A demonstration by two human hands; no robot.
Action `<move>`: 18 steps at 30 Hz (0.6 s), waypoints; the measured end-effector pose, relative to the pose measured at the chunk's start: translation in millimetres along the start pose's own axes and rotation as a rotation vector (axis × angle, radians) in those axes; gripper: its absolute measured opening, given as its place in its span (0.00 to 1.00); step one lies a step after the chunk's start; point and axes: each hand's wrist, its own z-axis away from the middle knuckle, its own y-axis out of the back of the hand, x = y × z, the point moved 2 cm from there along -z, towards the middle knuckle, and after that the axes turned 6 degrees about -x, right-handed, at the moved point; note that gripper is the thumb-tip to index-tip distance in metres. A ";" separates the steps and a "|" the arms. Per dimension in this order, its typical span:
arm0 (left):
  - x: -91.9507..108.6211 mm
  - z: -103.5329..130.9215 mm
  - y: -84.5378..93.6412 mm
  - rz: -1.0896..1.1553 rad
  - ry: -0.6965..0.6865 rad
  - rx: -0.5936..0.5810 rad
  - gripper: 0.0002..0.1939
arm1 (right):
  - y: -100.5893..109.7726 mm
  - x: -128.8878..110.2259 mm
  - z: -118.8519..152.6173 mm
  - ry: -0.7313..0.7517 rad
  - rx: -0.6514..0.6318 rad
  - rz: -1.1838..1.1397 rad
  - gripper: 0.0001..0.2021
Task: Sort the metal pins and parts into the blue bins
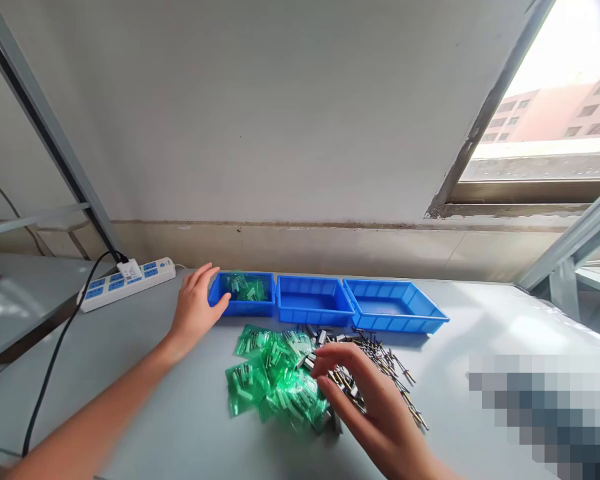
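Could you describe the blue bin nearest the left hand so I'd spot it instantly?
Along the back of the grey table runs a row of three blue bins. The leftmost bin is nearest the left hand; it alone has green packets inside.

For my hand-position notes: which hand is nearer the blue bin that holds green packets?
Left. The left hand is at the left end of that blue bin; the right hand is farther right and nearer the camera, by loose green packets.
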 end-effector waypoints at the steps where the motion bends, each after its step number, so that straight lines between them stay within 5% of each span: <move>1: 1.5 2.5 -0.7 -0.021 -0.033 -0.005 0.17 | 0.3 -0.7 0.3 -0.002 -0.009 0.002 0.07; 5: 19.3 13.4 -0.5 -0.045 -0.146 -0.180 0.08 | 1.2 -2.3 1.2 -0.016 -0.027 0.020 0.05; 10: 30.2 26.6 -3.8 -0.055 -0.129 -0.496 0.05 | -0.2 -1.5 2.9 -0.031 -0.054 0.005 0.04; 18: 23.9 49.5 -30.3 -0.066 -0.015 -0.514 0.24 | -2.3 1.0 3.3 -0.039 -0.077 -0.002 0.04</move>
